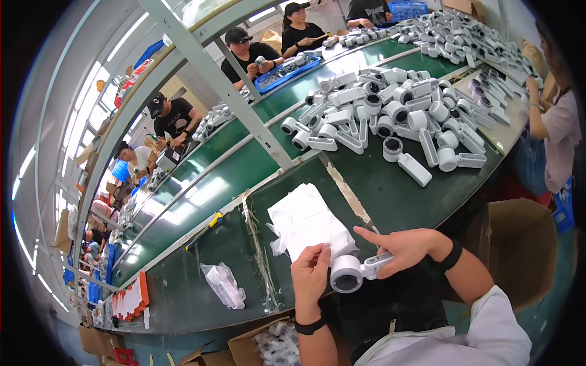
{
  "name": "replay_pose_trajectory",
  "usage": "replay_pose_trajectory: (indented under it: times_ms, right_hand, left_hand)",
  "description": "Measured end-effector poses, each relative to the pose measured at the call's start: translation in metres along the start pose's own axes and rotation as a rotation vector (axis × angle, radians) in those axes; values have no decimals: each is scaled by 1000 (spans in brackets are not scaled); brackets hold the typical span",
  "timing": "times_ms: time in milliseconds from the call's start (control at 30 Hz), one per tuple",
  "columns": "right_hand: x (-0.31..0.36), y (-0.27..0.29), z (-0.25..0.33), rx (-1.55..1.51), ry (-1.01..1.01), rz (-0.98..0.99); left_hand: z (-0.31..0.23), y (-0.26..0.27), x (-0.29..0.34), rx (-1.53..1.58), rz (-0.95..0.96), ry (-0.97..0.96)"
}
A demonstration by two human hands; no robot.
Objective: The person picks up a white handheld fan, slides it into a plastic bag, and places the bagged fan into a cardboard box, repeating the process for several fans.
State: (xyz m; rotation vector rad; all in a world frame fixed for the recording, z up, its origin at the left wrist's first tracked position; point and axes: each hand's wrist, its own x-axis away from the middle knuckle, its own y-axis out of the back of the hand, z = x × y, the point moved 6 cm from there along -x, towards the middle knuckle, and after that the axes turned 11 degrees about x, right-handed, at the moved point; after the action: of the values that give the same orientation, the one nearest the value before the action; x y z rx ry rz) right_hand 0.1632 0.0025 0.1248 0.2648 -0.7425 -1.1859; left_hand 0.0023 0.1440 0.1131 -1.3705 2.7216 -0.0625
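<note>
only a little lettering shows, all of it small. at the top, a co-worker's black shirt [368, 9] bears a short line of pale letters across the chest, close to the picture's edge. at the left, behind the belt, another black shirt [176, 124] has a pale print on its front; whether it holds words is too small to tell. the slanting grey post [235, 100] carries small dark marks near its upper end, too blurred to make out.
</note>
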Motion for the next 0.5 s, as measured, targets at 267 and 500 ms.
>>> replay_pose_trajectory:
  times_ms: [267,500]
  right_hand:
    - [-17,8,-7,-130,-31,-53]
    - [-15,-10,-10,-336,-41,-315]
  left_hand:
    - [1,12,-2,-5,59,-60]
    - [-42,-21,17,-413,14,-469]
